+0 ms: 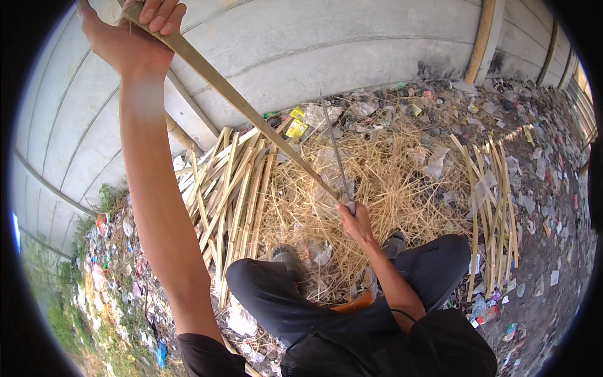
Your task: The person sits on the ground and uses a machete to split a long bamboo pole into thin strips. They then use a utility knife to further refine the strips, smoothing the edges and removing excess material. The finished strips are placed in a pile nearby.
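My left hand [122, 44] is raised at the upper left, its fingers closed around the upper end of a long bamboo strip [245, 110]. The strip slants down to the right, and its lower end reaches my right hand [357, 225]. That hand is closed on the handle of a long, thin-bladed knife [333, 138], whose blade points up and away from me. Strip and blade meet close to my right fingers; whether those fingers also touch the strip I cannot tell. Below them spreads a heap of straw-coloured bamboo shavings [396, 169].
A pile of split bamboo strips [242, 182] lies on the left, and a smaller bundle [496, 207] on the right. Behind runs a grey panel wall [352, 56] with posts. Litter covers the ground [540, 251]. My bent knees [257, 283] flank the shavings.
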Demonstrator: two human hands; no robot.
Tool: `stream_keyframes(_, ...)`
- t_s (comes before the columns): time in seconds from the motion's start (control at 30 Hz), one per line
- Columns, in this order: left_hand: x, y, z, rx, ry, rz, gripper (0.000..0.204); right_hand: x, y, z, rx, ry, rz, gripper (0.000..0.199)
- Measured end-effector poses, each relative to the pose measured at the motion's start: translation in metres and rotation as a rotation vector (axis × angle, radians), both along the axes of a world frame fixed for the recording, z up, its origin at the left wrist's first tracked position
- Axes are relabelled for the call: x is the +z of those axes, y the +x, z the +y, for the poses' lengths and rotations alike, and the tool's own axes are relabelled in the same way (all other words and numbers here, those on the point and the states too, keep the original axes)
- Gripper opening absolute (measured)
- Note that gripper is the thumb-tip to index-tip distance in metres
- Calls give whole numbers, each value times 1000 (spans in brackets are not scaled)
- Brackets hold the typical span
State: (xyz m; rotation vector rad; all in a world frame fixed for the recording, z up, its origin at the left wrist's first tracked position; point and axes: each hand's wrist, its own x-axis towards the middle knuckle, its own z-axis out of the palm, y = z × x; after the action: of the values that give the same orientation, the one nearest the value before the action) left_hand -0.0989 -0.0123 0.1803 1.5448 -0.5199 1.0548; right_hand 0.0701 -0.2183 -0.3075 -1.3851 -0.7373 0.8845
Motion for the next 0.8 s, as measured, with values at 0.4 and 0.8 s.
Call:
stream_keyframes(0.4,13,-3,50,-197,-177,96,37,-4,-30,2,139,-148,17,30)
stream_keyframes(0.8,-6,34,-62,613,-173,-123,36,-49,-23,5,161,-300,181,24)
